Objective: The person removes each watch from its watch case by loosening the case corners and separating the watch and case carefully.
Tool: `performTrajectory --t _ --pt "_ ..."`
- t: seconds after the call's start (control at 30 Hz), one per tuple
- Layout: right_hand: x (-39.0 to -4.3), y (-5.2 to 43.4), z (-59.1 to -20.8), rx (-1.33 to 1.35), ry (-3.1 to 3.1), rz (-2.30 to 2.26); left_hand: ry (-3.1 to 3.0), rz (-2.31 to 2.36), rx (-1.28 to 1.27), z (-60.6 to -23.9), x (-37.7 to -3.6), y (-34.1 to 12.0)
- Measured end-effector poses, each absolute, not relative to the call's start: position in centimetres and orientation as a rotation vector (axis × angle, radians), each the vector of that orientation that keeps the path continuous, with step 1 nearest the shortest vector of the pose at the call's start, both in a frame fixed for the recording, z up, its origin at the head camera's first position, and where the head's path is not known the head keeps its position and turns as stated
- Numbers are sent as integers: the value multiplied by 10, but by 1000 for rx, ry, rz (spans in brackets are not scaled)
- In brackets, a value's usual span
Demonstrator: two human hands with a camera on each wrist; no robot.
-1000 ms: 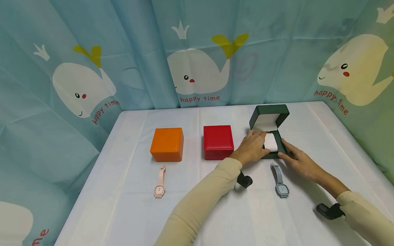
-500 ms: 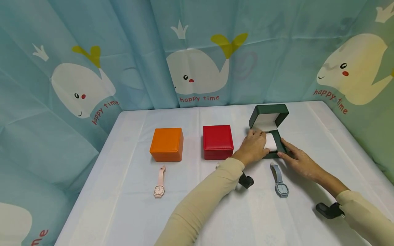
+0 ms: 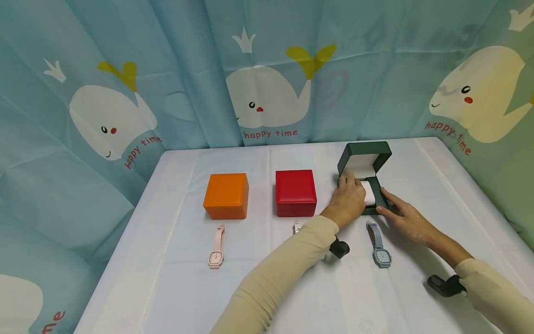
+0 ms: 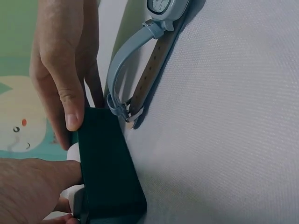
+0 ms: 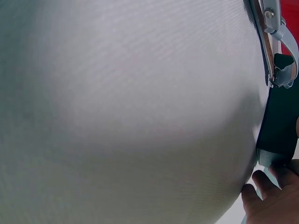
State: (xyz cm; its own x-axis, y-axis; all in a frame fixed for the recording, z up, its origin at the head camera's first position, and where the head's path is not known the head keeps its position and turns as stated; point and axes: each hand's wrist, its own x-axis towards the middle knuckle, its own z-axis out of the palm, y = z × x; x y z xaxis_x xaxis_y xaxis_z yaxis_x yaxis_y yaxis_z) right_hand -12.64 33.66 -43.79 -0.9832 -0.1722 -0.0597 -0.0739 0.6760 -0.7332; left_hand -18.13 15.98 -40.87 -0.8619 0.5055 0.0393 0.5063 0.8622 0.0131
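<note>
An open dark green box [image 3: 367,153] stands at the right of the table, lid raised. My left hand [image 3: 350,195] reaches into it, and its bent fingers grip the white cushion [image 3: 370,192] inside. My right hand [image 3: 398,212] rests with straight fingers against the box's front right corner. In the left wrist view its thumb [image 4: 65,102] presses on the box wall [image 4: 110,177], and my left hand [image 4: 28,186] is at the cushion. A blue watch [image 3: 379,246] lies flat just in front of the box, its strap [image 4: 140,60] near my right hand.
A red box [image 3: 295,192] and an orange box [image 3: 226,195] stand shut to the left. A pink watch [image 3: 216,250] lies before the orange box. The end of a white watch [image 3: 296,227] shows beside my left sleeve. Whale-print curtains surround the white table [image 3: 167,287].
My left hand has slid a little right and deeper over the cushion. The arm's shift uncovered the end of the white watch. The right hand has stayed put.
</note>
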Motion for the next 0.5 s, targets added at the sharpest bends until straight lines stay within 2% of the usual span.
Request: performTrajectory --t 0.5 --pt "-128 338 -438 -200 2765 -1171 -2950 -220 -821 -416 -183 155"
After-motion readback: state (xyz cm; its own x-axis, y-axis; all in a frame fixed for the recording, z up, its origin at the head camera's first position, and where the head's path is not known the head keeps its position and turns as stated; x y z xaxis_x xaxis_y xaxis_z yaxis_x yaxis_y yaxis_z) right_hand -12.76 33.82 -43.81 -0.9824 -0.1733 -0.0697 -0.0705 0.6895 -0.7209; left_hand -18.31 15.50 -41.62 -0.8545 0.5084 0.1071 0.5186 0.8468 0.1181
